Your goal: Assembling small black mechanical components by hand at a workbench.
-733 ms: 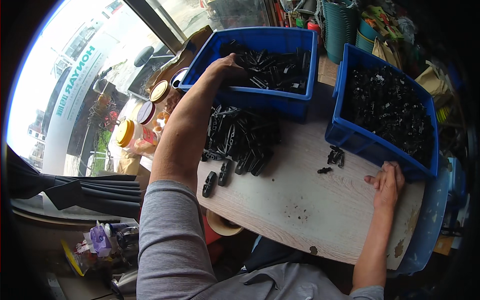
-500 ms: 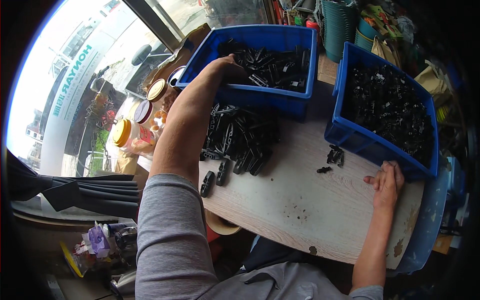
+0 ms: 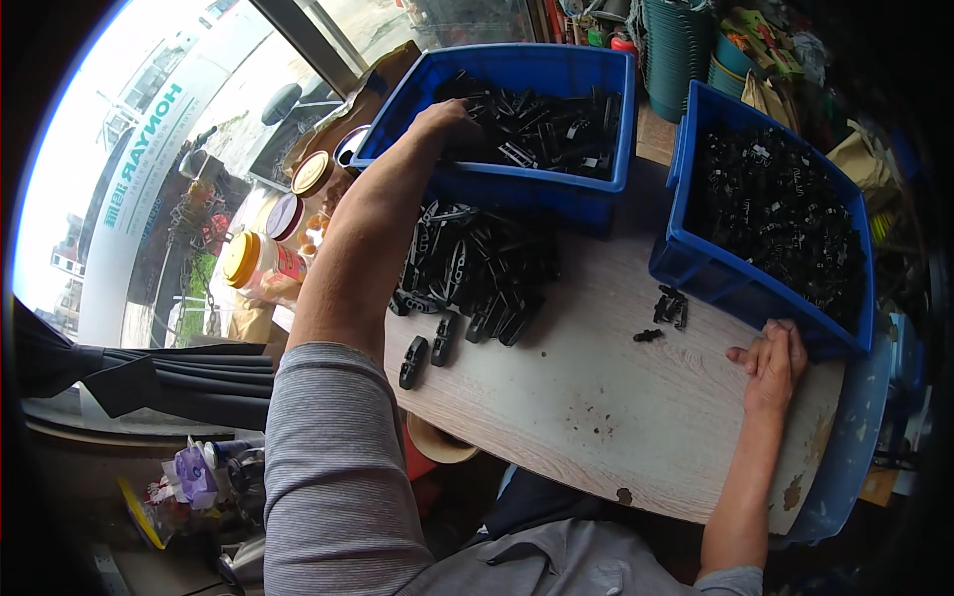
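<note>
My left hand (image 3: pixel 449 123) reaches over the near left wall of a blue plastic bin (image 3: pixel 537 189), down among black plastic parts (image 3: pixel 547 124). Its fingers are hidden by the hand itself and the parts. At the table's right side my right hand (image 3: pixel 774 362) rests on its edge against the second blue bin (image 3: pixel 715 270), thumb and a finger stretched toward the left, apparently holding nothing. That bin is full of small black plastic pieces (image 3: pixel 785 219). A heap of long black plastic parts (image 3: pixel 477 268) lies in front of the left bin, with two single ones (image 3: pixel 413 363) nearer me.
A few small black pieces (image 3: pixel 671 307) lie beside the right bin on the wooden table (image 3: pixel 556 417). Lidded jars (image 3: pixel 260 266) stand left of my forearm by the window. Stacked green pots (image 3: pixel 668 60) rise behind the bins.
My left hand has shifted slightly up and left inside the bin. My right hand stays where it was.
</note>
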{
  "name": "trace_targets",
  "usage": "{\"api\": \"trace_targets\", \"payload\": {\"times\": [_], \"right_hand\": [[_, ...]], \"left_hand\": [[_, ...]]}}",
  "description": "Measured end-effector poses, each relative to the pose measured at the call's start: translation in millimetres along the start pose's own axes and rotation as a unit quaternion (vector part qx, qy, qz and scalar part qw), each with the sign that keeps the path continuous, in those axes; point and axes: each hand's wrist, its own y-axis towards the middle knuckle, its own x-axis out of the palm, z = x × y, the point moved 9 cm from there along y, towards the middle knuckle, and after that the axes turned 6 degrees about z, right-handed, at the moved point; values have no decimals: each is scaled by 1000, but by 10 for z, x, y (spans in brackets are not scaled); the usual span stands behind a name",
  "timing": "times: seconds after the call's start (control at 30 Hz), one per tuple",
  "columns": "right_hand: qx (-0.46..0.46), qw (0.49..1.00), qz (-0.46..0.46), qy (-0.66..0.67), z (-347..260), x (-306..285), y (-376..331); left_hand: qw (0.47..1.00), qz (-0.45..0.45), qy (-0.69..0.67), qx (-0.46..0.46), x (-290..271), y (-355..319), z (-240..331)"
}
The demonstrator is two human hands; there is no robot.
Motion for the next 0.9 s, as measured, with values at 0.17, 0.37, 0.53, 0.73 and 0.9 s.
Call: {"api": "trace_targets", "payload": {"times": [0.17,0.37,0.53,0.73,0.9], "right_hand": [[-11,1000,12,3,1,-11,-5],[-10,999,29,15,12,-52,19],[-6,999,31,17,-10,-6,5],[-7,1000,16,16,-19,15,1],[2,1000,-14,-3,-6,19,5]], "left_hand": [[996,87,23,25,-143,38,-77],[993,115,-19,27,-257,-95,-13],[986,148,-54,57,-400,-187,-18],[968,181,-140,102,-622,-352,-2],[926,245,-279,67,-820,-652,-122]]}}
